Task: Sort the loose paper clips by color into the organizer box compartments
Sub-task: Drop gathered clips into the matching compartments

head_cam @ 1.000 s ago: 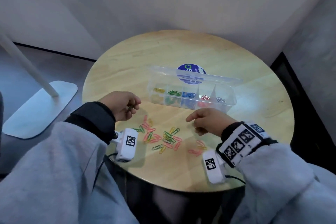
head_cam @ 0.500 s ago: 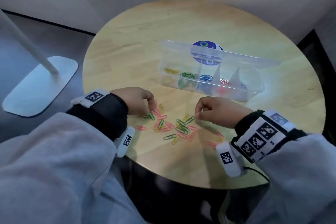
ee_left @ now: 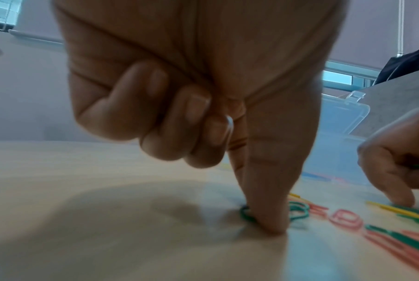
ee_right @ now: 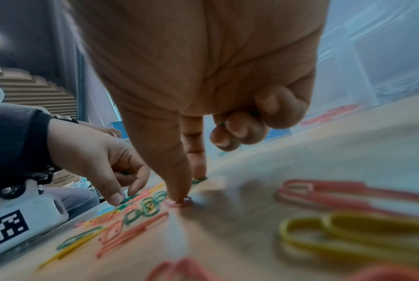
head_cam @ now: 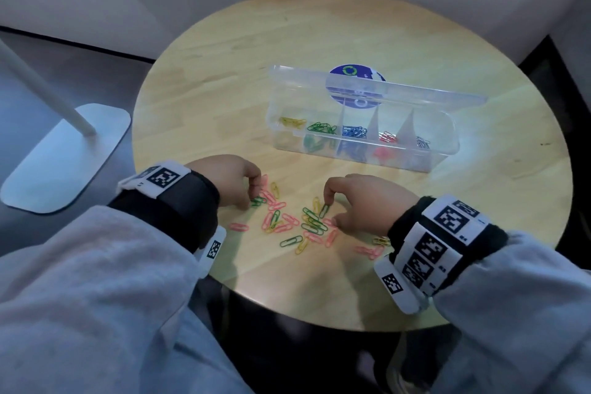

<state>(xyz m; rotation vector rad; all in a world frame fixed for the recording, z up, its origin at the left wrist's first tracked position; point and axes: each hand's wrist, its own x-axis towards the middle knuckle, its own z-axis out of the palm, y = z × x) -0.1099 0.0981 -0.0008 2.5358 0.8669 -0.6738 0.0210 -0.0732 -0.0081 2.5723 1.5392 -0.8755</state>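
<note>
Loose pink, green and yellow paper clips (head_cam: 287, 221) lie scattered on the round wooden table (head_cam: 319, 41) in front of me. Behind them stands the clear organizer box (head_cam: 287, 144), lid up, with yellow (head_cam: 292, 121), green (head_cam: 321, 128), blue (head_cam: 353, 131), red (head_cam: 387, 136) and dark clips (head_cam: 422, 142) in separate compartments. My left hand (head_cam: 252, 201) (ee_left: 263, 224) pinches a green clip (ee_left: 245, 214) against the table with thumb and forefinger. My right hand (head_cam: 331, 214) (ee_right: 189, 188) presses its forefinger on another green clip (ee_right: 200, 180), and its curled fingers hold bits of green.
A white lamp base (head_cam: 64, 157) with a slanted pole stands on the floor to the left. A round blue sticker (head_cam: 355, 73) shows behind the box lid. The table's near edge runs just under my wrists, with a few pink and yellow clips (head_cam: 372, 248) by my right wrist.
Both hands have come down onto the clip pile. The left hand went from a raised fist to fingertips on the table, and the right forefinger now touches a green clip.
</note>
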